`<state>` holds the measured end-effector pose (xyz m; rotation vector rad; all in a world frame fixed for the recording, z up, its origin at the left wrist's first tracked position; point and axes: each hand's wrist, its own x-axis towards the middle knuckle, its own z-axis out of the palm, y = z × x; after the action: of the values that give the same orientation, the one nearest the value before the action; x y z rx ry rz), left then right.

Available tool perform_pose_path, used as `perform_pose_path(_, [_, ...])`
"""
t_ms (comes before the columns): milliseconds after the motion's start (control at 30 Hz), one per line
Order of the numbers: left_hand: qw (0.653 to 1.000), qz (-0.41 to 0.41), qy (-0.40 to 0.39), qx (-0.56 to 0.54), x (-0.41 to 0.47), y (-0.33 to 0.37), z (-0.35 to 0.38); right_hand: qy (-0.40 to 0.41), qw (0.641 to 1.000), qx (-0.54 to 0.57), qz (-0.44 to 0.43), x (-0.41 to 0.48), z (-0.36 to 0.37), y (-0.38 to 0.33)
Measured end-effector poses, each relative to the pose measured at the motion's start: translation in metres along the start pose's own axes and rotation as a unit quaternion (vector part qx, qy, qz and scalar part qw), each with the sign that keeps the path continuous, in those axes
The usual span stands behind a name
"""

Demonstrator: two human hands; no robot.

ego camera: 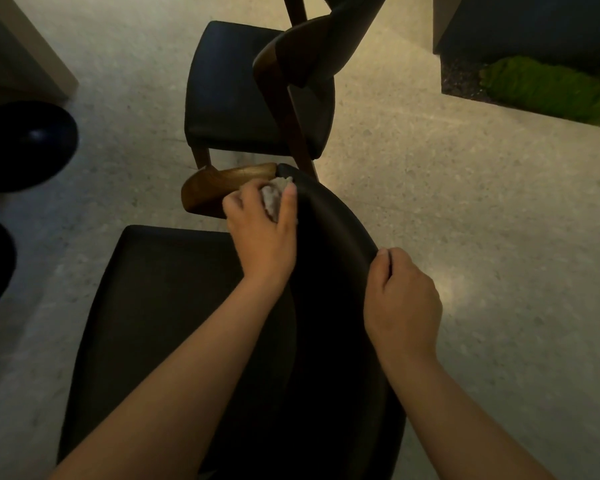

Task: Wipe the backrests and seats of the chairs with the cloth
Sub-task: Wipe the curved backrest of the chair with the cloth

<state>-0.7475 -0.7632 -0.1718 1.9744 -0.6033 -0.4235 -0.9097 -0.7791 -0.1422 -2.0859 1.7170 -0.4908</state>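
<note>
Left hand: the left hand is at the centre of the frame, its fingers curled tight round the cloth. It presses the cloth against the top of the near chair's backrest.
Cloth: a pale, bunched wad, only partly visible between thumb and fingers. It sits right where the black padding meets the wooden end piece.
Right hand: the right hand, right of centre, is clenched over the top edge of the same backrest, gripping it.
Near chair: its black seat fills the lower left, and the curved backrest sweeps from the centre down to the bottom of the frame.
Second chair: at top centre, just beyond the near one, with a black seat and a dark curved back on wooden posts.
Floor: pale speckled floor.
Upper right: a planter with green moss.
Left edge: dark round shapes; I cannot tell what they are.
</note>
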Motion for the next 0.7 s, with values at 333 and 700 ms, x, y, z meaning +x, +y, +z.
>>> perform_pose_path(333, [0.997,-0.043,0.049,0.032,0.014,-0.023,0.021,0.005,1.000,0.011,-0.003,0.000,0.001,0.002])
perform_pose_path(700, [0.994,0.058,0.083,-0.027,-0.001,-0.020,0.019,0.000,1.000,0.022,-0.004,0.000,0.001,0.001])
